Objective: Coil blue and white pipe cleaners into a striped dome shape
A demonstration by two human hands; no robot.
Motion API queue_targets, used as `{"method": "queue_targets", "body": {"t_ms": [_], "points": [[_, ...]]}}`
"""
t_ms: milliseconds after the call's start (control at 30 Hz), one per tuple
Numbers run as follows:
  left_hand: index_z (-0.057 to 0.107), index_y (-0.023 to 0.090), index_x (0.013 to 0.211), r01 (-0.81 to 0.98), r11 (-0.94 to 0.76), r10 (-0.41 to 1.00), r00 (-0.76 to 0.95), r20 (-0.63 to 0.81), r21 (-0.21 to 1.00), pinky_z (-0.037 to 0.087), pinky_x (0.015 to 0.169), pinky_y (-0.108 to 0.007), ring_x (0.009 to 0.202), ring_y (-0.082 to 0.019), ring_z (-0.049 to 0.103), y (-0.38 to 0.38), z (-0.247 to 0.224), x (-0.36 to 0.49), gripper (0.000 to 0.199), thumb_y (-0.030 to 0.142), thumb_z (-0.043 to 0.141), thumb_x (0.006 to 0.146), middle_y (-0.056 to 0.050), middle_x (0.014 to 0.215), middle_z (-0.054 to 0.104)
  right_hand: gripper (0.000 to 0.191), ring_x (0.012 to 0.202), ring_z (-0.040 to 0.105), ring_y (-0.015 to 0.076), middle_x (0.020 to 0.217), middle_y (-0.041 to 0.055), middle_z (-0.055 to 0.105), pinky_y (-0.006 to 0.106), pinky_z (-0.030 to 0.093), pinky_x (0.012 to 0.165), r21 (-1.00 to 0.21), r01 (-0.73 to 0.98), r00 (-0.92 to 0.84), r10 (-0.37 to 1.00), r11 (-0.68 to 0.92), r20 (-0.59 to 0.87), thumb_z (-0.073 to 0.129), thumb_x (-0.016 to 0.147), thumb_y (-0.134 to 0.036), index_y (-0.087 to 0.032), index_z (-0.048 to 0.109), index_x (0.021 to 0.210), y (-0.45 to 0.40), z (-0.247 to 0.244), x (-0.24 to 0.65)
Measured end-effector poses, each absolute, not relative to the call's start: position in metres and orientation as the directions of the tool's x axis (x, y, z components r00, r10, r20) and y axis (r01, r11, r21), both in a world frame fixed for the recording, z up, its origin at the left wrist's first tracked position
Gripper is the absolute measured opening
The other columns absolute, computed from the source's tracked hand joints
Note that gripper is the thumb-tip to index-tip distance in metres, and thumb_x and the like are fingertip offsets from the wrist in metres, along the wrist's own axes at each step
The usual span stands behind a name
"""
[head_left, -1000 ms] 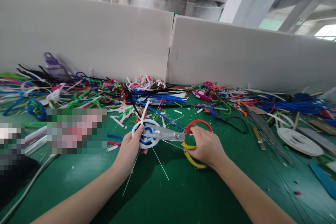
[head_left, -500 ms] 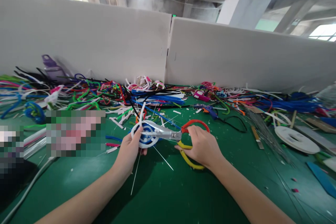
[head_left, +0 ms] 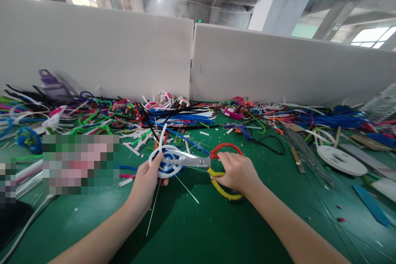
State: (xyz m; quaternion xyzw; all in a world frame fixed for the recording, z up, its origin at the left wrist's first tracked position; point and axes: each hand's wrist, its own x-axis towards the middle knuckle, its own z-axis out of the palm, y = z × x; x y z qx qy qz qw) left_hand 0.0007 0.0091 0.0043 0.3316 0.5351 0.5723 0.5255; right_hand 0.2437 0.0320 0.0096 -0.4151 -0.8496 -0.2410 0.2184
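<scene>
My left hand point(head_left: 149, 177) pinches a coil of white and blue soft strip point(head_left: 168, 172) between thumb and fingers. Thin, stiff wires point(head_left: 187, 189) stick out from the coil in several directions, and one white strip end points up from it. My right hand point(head_left: 236, 173) grips scissors point(head_left: 202, 162) with one red and one yellow handle. Their blades reach left onto the coil, among its turns, and the handles stand apart. Part of the blades is hidden by the strips, so I cannot tell exactly what lies between them.
Heaps of coloured strips point(head_left: 182, 116) line the foot of a pale partition point(head_left: 278, 66). A blue glue gun point(head_left: 244, 133) lies beyond the scissors. To the right are a white reel point(head_left: 340, 161) and loose wires. A purple bottle point(head_left: 54, 86) stands back left; a white cable point(head_left: 27, 223) crosses nearer.
The view has turned slightly, so most things sit a little further left. Both hands keep their holds, with the scissors still at the coil.
</scene>
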Motion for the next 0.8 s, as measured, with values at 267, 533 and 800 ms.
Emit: {"method": "queue_targets", "body": {"t_ms": [267, 533, 800], "points": [[0.05, 0.017, 0.057, -0.235, 0.152, 0.96, -0.196, -0.2, 0.96, 0.032, 0.033, -0.019, 0.032, -0.01, 0.046, 0.0088, 0.0036, -0.0003, 0.034, 0.045, 0.06, 0.075, 0.003, 0.036, 0.05, 0.045, 0.046, 0.053, 0.0147, 0.052, 0.0034, 0.057, 0.027, 0.02, 0.044, 0.227, 0.831, -0.535, 0.619, 0.507, 0.575, 0.047, 0.078, -0.055, -0.012, 0.06, 0.069, 0.03, 0.0118, 0.2424], [0.049, 0.017, 0.056, -0.188, 0.156, 0.96, -0.202, -0.194, 0.97, 0.033, 0.034, -0.02, 0.031, -0.01, 0.045, 0.008, 0.0082, 0.0028, 0.034, 0.045, 0.059, 0.074, 0.002, 0.035, 0.049, 0.047, 0.048, 0.054, 0.0154, 0.056, 0.005, 0.06, 0.027, 0.019, 0.045, 0.227, 0.825, -0.548, 0.636, 0.518, 0.543, 0.047, 0.078, -0.056, -0.012, 0.061, 0.073, 0.0296, 0.0111, 0.244], [0.048, 0.018, 0.052, -0.17, 0.129, 0.963, -0.211, -0.164, 0.977, 0.033, 0.033, -0.02, 0.031, -0.01, 0.044, 0.0084, 0.0048, 0.0017, 0.036, 0.045, 0.06, 0.073, 0.003, 0.035, 0.048, 0.047, 0.048, 0.055, 0.0163, 0.056, 0.0046, 0.061, 0.027, 0.02, 0.045, 0.211, 0.819, -0.551, 0.631, 0.534, 0.546, 0.052, 0.074, -0.056, -0.011, 0.062, 0.074, 0.0314, 0.0102, 0.2471]]}}
